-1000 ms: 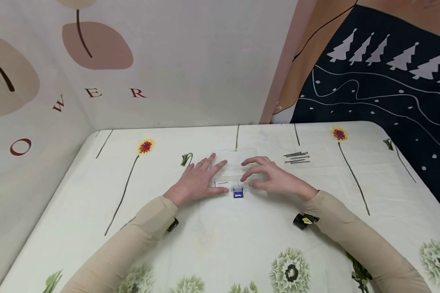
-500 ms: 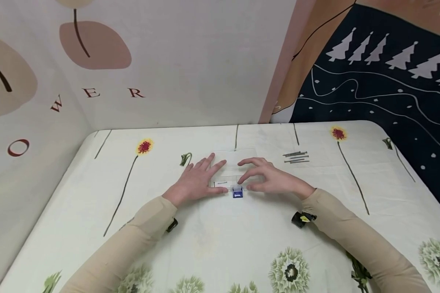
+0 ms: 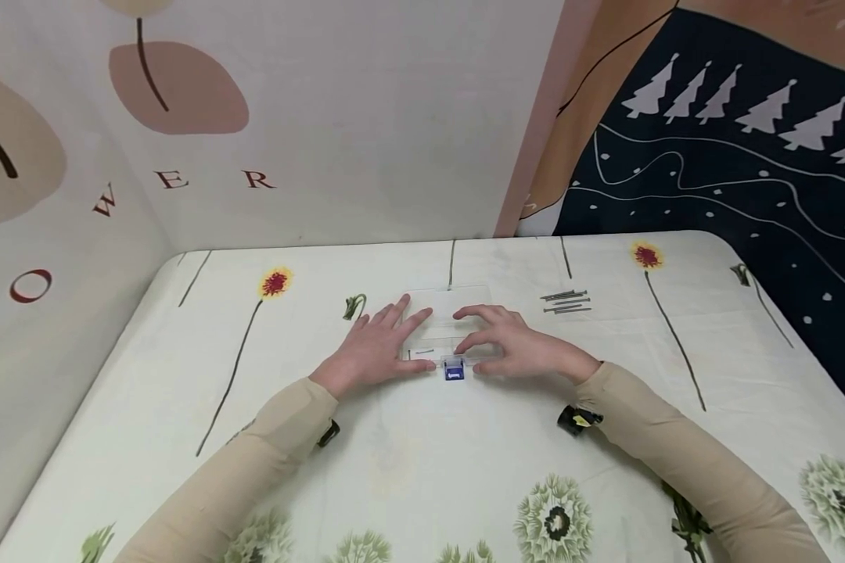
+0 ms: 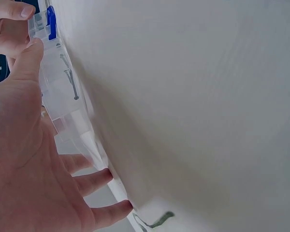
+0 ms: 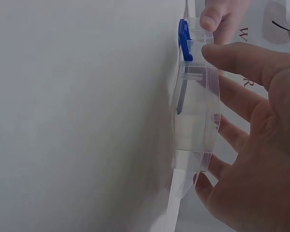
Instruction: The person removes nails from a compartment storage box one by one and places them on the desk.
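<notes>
A clear plastic box (image 3: 429, 342) lies on the table between both hands, with a blue latch (image 3: 454, 369) sticking out at its front. Through its wall, thin metal nails (image 4: 71, 84) show in the left wrist view, and a grey nail (image 5: 182, 94) in the right wrist view. My left hand (image 3: 373, 348) is spread along the box's left side, thumb at the front edge beside the latch. My right hand (image 3: 517, 344) arches over the right side with fingers loosely bent and apart, its thumb near the front edge. Nothing shows pinched between its fingers.
Several loose nails (image 3: 566, 302) lie in a small group on the table to the right of the box. A white cloth (image 3: 394, 469) with printed flowers covers the table. Hanging fabric (image 3: 366, 125) stands behind the table's back edge.
My right hand has shifted slightly left, its fingers a little further over the box. The left hand stays in place on the box. The head view has drifted slightly.
</notes>
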Demonstrator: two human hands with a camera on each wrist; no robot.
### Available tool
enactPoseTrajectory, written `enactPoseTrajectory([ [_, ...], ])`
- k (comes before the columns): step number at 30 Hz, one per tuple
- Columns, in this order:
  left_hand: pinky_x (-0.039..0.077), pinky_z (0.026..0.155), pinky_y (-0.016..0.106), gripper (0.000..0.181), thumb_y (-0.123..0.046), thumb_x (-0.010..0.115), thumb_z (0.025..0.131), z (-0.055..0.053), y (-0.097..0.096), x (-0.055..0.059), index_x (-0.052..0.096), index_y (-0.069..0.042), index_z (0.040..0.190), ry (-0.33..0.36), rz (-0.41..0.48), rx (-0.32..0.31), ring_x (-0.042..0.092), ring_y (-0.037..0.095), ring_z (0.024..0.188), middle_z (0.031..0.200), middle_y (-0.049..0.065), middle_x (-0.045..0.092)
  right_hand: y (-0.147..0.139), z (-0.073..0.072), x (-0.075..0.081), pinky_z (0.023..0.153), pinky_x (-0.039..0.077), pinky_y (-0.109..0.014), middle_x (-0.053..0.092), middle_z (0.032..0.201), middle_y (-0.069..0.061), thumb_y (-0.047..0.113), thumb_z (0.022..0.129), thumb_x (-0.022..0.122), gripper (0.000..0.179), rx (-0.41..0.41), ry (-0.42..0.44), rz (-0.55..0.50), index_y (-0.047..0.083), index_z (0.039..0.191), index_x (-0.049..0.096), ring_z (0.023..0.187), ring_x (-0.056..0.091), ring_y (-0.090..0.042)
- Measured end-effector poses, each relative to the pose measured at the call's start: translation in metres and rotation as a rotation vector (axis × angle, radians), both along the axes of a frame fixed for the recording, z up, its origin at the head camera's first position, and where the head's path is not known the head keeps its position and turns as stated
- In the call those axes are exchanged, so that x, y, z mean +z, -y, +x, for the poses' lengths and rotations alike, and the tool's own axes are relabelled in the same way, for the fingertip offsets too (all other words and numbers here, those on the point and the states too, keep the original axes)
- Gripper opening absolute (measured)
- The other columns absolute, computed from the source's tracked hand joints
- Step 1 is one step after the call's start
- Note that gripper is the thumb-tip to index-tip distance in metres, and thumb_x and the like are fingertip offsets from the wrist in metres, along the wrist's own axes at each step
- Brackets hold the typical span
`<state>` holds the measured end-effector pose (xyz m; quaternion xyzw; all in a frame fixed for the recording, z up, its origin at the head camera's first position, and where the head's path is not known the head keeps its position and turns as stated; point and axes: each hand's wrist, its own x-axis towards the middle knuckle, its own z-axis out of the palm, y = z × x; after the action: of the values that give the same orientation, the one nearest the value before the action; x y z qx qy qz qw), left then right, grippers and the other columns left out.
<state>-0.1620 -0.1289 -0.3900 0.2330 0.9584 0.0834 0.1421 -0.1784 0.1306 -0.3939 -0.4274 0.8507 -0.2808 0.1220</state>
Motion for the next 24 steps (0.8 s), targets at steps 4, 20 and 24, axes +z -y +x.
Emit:
enactPoseTrajectory([
  [4, 0.018, 0.108, 0.063, 0.087, -0.068, 0.053, 0.087, -0.0004, -0.0002, -0.0014, 0.020, -0.026, 0.156, 0.006, 0.005, 0.003, 0.021, 0.039, 0.142, 0.160, 0.015, 0.006, 0.0003, 0.0003, 0.0007, 0.102, 0.022, -0.061, 0.038, 0.147, -0.010, 0.016, 0.083, 0.072, 0.025, -0.005, -0.009, 0.015, 0.018, 0.108, 0.072, 0.137, 0.027, -0.032],
  [20, 0.018, 0.108, 0.063, 0.088, -0.068, 0.053, 0.087, -0.0011, 0.0004, -0.0025, 0.021, -0.025, 0.156, -0.002, 0.002, 0.001, 0.021, 0.038, 0.142, 0.160, 0.015, 0.006, 0.0000, -0.0037, -0.0005, 0.102, 0.019, -0.061, 0.037, 0.146, -0.008, 0.018, 0.085, 0.072, 0.025, -0.025, 0.109, -0.034, 0.020, 0.110, 0.073, 0.137, 0.024, -0.030],
  [24, 0.018, 0.108, 0.063, 0.088, -0.068, 0.053, 0.086, -0.0010, 0.0002, -0.0028, 0.021, -0.025, 0.156, -0.002, 0.003, 0.001, 0.021, 0.038, 0.142, 0.160, 0.016, 0.007, 0.0001, -0.0051, -0.0010, 0.102, 0.020, -0.062, 0.037, 0.146, -0.008, 0.018, 0.085, 0.072, 0.021, -0.020, 0.127, -0.038, 0.021, 0.106, 0.072, 0.136, 0.025, -0.031],
])
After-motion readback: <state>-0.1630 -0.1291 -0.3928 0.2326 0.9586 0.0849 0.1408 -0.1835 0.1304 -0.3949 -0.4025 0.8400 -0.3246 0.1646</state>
